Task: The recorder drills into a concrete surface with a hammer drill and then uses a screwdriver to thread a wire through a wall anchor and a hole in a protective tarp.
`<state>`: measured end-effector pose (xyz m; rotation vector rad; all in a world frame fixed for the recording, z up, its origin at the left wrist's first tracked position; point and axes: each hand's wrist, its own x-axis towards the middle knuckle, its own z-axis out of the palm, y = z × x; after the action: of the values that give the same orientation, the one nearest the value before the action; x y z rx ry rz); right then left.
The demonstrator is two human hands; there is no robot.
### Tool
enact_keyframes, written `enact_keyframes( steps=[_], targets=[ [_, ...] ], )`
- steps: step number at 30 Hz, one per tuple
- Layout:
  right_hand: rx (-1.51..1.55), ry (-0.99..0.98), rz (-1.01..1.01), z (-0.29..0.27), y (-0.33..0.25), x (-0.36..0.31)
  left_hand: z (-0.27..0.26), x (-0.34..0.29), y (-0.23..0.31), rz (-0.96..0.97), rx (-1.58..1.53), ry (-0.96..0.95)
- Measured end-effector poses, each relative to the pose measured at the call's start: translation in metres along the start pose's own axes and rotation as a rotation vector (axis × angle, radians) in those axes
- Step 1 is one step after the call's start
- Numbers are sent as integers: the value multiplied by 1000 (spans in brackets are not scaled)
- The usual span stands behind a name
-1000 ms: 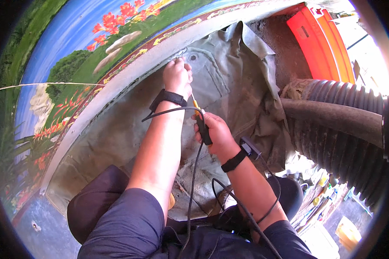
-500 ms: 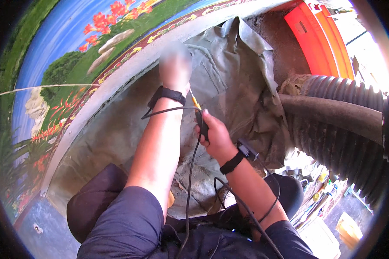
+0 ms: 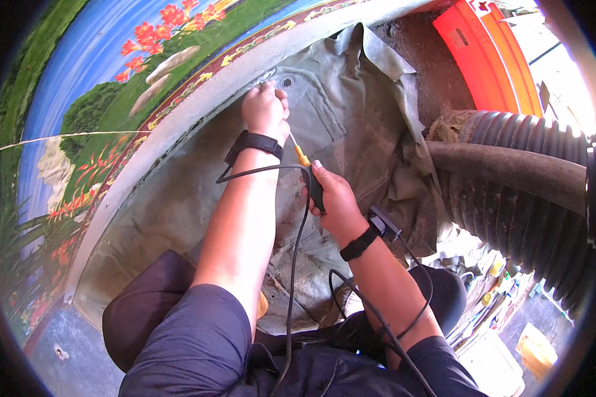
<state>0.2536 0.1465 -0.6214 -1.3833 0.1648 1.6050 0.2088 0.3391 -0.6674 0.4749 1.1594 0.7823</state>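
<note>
My left hand (image 3: 265, 111) is closed, low against a grey-green tarpaulin (image 3: 377, 126), beside a round metal eyelet (image 3: 287, 83). Whatever its fingers pinch is hidden by the hand itself. A screwdriver (image 3: 302, 156) with a yellow and black handle slants between my hands. My right hand (image 3: 338, 198) is wrapped round its black handle end, thumb along the top. The thin shaft runs up to the left hand, where its tip goes out of sight. A black strap circles each wrist.
A painted wall (image 3: 106, 106) with flowers curves along the left. Thick ribbed hoses (image 3: 523, 212) and a smooth pipe (image 3: 510, 165) lie on the right, below an orange plastic barrier (image 3: 490, 59). Black cables (image 3: 291, 278) hang across my lap. Loose clutter (image 3: 490, 291) lies lower right.
My left hand, blurred before, now shows clearly, with the eyelet beside it. My right hand has shifted slightly to the right with the screwdriver.
</note>
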Motion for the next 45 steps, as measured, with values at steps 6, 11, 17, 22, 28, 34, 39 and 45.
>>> enact_keyframes(
  steps=[6, 11, 17, 22, 28, 34, 39, 45],
  targets=[
    [-365, 278, -406, -7, 37, 23, 2, 2, -6, 25, 32, -3],
    [-97, 78, -68, 2, 10, 8, -5, 4, -5, 20, 84, 20],
    [-75, 137, -113, 8, 21, 9, 0, 1, -1, -14, 101, 0],
    [-748, 482, -683, -12, 46, 28, 7, 4, -7, 35, 88, 10],
    [173, 37, 162, 8, 4, 0, -5, 8, -3, 28, 128, 19],
    [-362, 244, -282, -8, 39, 19, 1, 6, -9, 30, 133, 24],
    [-367, 286, -318, 5, 29, 16, -5, 7, -6, 53, 148, 11],
    [230, 8, 155, 11, 20, 7, 4, 2, -3, 26, 93, 6]
  ],
)
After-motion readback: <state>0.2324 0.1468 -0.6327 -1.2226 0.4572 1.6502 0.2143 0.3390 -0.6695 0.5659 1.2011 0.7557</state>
